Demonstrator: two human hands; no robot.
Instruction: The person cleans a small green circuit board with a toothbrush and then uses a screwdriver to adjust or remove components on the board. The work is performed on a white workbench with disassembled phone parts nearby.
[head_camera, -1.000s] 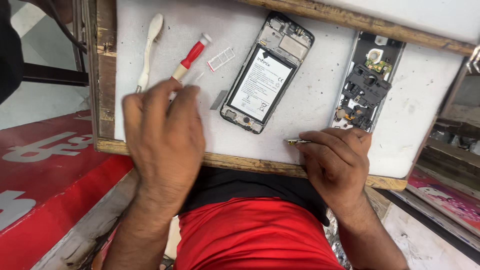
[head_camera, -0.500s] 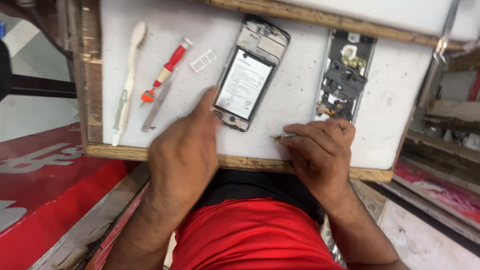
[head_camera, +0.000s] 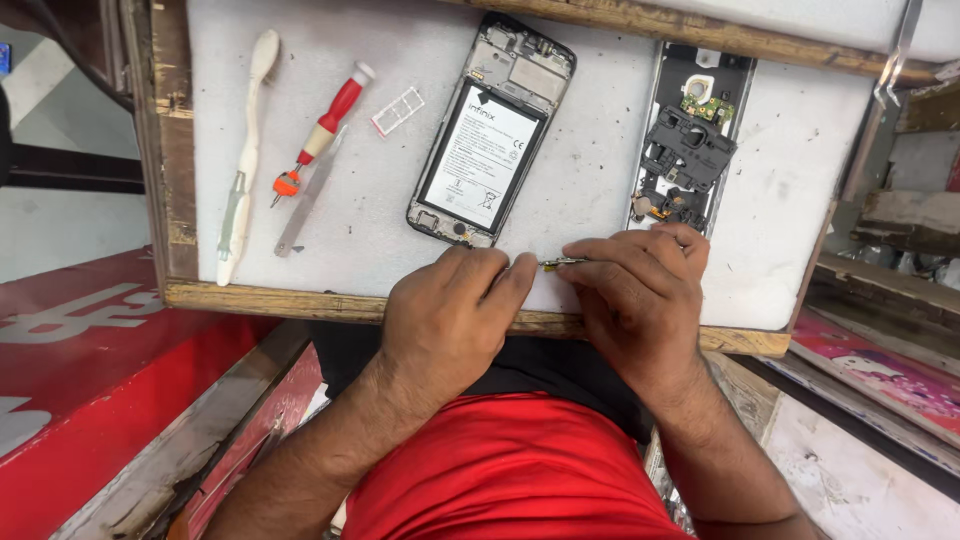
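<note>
On the tabletop (head_camera: 600, 180), a toothbrush (head_camera: 243, 160) is laid at the upper left of the frame, with a screwdriver (head_camera: 322, 130), a flat metal tool (head_camera: 305, 195) and a SIM tray (head_camera: 397, 110) to its right. An opened phone (head_camera: 492, 135) is placed at upper centre, and a back cover (head_camera: 690, 140) to its right.

Bare white board (head_camera: 380, 250) lies open between the screwdriver (head_camera: 322, 128) on the left and the opened phone (head_camera: 492, 135). Right of that phone, 1 clear lane runs far, until the back cover (head_camera: 690, 140) blocks it.

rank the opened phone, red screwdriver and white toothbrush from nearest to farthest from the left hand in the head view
From the left hand:
1. opened phone, just above it, centre of the board.
2. red screwdriver, upper left.
3. white toothbrush, far left edge.
</note>
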